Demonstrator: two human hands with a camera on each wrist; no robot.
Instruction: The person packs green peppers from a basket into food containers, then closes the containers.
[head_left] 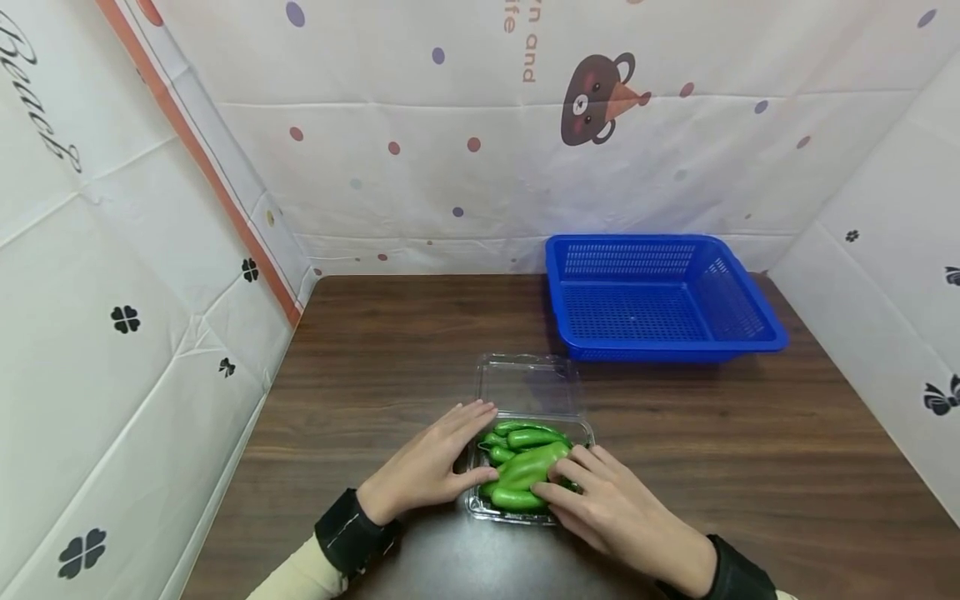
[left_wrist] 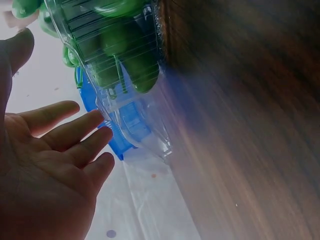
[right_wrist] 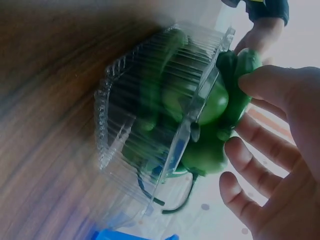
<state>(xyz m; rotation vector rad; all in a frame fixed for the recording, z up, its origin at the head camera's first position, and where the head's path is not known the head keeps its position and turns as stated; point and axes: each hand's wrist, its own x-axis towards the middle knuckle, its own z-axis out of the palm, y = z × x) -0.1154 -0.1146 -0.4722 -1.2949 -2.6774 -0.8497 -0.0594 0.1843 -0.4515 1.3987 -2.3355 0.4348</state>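
Both hands flank a clear plastic clamshell box (head_left: pixel 528 467) at the bench's (head_left: pixel 750 467) near edge. Left hand (head_left: pixel 431 467) rests flat-fingered against its left wall. Right hand (head_left: pixel 607 504) lays relaxed fingers on the green peppers (head_left: pixel 525 467) heaped inside, pinching none. Peppers look light, smooth, slippery; the thin box would flex, so hold its walls. Behind sits an empty blue basket (head_left: pixel 660 296).

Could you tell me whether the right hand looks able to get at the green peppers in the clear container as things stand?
Probably yes: the lid lies open behind, and the right hand already touches the peppers.
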